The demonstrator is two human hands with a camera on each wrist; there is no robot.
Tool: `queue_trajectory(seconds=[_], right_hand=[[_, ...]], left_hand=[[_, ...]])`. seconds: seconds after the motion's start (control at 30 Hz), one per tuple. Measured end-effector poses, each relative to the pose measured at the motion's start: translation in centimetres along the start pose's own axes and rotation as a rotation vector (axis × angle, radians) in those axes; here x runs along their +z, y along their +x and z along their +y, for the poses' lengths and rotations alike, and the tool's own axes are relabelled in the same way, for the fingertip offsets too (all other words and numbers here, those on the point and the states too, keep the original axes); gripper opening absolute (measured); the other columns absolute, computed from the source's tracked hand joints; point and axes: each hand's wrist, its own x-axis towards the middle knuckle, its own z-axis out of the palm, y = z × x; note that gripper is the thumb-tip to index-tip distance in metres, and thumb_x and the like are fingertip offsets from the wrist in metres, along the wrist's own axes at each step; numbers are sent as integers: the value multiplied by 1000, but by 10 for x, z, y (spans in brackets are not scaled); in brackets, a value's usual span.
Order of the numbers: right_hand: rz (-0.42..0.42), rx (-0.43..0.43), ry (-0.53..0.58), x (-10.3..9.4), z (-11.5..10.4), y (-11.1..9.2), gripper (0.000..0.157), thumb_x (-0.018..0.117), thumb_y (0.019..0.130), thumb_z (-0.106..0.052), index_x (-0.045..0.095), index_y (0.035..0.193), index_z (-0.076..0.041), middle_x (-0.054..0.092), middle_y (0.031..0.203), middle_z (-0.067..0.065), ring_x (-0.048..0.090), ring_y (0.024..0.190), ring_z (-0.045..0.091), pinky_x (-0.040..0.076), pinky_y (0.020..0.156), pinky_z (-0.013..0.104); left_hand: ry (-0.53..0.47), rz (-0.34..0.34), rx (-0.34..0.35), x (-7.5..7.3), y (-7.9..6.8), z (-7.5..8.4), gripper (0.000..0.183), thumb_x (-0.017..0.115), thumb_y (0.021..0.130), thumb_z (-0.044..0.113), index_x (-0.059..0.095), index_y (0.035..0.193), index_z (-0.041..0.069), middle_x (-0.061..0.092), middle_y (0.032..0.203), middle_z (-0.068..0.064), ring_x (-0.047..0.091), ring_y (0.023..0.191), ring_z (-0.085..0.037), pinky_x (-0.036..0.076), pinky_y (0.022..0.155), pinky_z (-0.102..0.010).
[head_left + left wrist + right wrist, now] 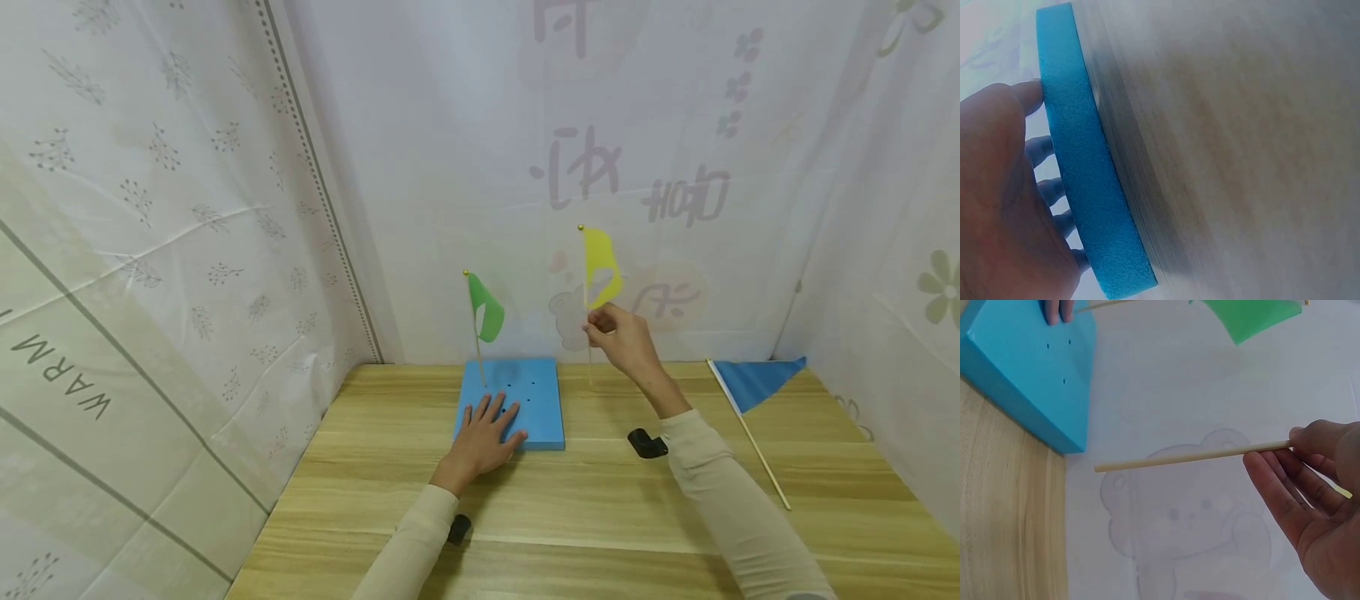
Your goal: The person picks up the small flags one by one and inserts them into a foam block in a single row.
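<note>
A blue foam block [543, 417] with several small holes lies on the table. My left hand [482, 437] rests on its near left part, fingers spread and fairly straight. Upright in the block, tilted slightly, stands a green flag [491, 321] on a thin wooden stick. To the right of the block, my right hand [621, 333] pinches the stick of a yellow flag [600, 250] just below the cloth. In the right wrist view, the bare lower end of that wooden stick [1172, 462] points toward the block and touches nothing.
A blue flag [757, 383] lies on the wooden table [600, 508] at the right. Patterned curtains [450, 167] hang behind and at both sides. Black wrist-worn pieces [647, 443] show beside the sleeves.
</note>
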Motion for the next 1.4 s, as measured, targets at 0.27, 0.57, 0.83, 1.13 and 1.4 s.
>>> queue_trajectory(seconds=[0.27, 0.57, 0.83, 1.13, 1.4], right_hand=[[-8, -3, 7, 10, -6, 8, 13, 69, 93, -21, 67, 98, -10, 73, 91, 8, 72, 76, 21, 59, 63, 34], [-47, 4, 49, 25, -18, 16, 14, 68, 94, -21, 66, 99, -8, 72, 93, 9, 72, 79, 21, 60, 65, 31], [-73, 8, 92, 44, -23, 24, 16, 68, 94, -21, 66, 98, -6, 73, 95, 11, 72, 80, 22, 60, 65, 29], [-88, -1, 130, 64, -33, 29, 14, 68, 94, -19, 66, 97, -5, 73, 96, 12, 72, 82, 23, 60, 66, 28], [-105, 6, 136, 85, -41, 32, 17, 66, 95, -21, 66, 101, -5, 71, 99, 12, 72, 84, 22, 60, 69, 29]], left_hand=[[8, 8, 4, 0, 1, -1, 62, 42, 101, 55, 35, 154, 23, 24, 163, -10, 19, 151, -38, 17, 119, -64], [-20, 0, 3, 0, 0, -2, 63, 39, 101, 56, 32, 155, 24, 20, 164, -10, 15, 152, -38, 13, 120, -64], [-8, 10, 6, 0, 2, -2, 62, 42, 101, 54, 35, 154, 23, 23, 163, -11, 18, 151, -39, 16, 118, -65], [4, -15, -13, 0, 3, -1, 64, 38, 100, 59, 33, 155, 26, 21, 164, -8, 16, 152, -36, 16, 119, -64], [15, -26, -18, -1, 3, -1, 64, 37, 101, 60, 32, 155, 27, 21, 164, -7, 16, 152, -35, 16, 119, -63]])
